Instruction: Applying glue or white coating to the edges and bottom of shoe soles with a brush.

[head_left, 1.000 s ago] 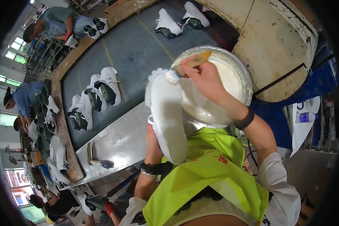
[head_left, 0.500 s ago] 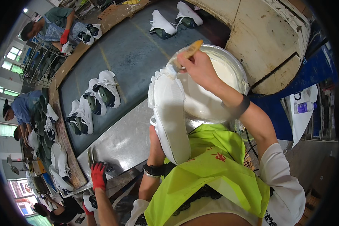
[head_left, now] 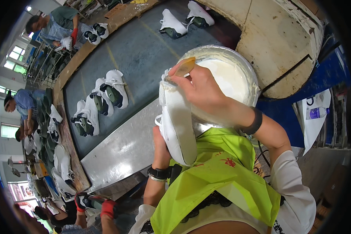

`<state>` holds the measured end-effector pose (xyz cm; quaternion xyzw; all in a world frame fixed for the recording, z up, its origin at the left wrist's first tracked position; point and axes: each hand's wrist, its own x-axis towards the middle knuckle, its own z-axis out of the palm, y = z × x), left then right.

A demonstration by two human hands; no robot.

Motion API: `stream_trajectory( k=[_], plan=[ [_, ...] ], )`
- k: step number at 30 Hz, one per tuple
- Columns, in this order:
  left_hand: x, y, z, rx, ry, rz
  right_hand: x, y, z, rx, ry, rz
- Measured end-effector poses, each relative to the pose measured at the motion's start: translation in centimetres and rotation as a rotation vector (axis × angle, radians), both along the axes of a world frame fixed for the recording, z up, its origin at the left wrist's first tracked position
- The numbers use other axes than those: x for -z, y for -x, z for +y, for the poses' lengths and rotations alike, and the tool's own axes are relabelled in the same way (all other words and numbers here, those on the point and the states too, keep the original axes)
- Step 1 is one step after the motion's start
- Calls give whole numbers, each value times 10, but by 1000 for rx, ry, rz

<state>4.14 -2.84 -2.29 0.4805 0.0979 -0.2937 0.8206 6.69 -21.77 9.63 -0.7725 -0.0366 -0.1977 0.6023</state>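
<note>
A white shoe upper, toe end toward me or heel I cannot tell, is held sole side partly showing in my left hand. The fingers of that hand are wrapped around it and mostly hidden behind it. My right hand pinches a brush by its wooden handle. Its bristles, largely covered by my fingers, press against the shoe's far end, where whitish paste shows along the edge. Under my right forearm stands a round metal basin containing creamy white liquid.
White and dark-green shoes sit in groups on the dark conveyor belt. A metal ledge runs along its near side. A co-worker's red gloves hold a shoe at lower left. A beige machine cover lies beyond the basin.
My right hand has lowered the brush onto the shoe's edge, and the shoe has turned more onto its side. The co-worker's red-gloved hand has left the metal ledge. Shoes on the belt shifted slightly.
</note>
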Motion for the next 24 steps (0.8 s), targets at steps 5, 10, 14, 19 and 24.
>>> stream_trajectory(
  k=[5, 10, 14, 19, 24],
  plan=[
    [-3, -2, 2, 4, -7, 46, -24, 4, -8, -255, 181, 219],
    [-1, 7, 4, 15, -26, -12, -29, -5, -5, -199, 378, 149],
    [1, 3, 2, 3, 22, 28, -29, 7, 2, -220, 431, 42],
    [-7, 3, 8, 29, 58, 4, -37, 8, -13, -304, 452, 174],
    [2, -7, 6, 70, 0, -150, -5, -9, -34, -38, 181, 64]
  ],
)
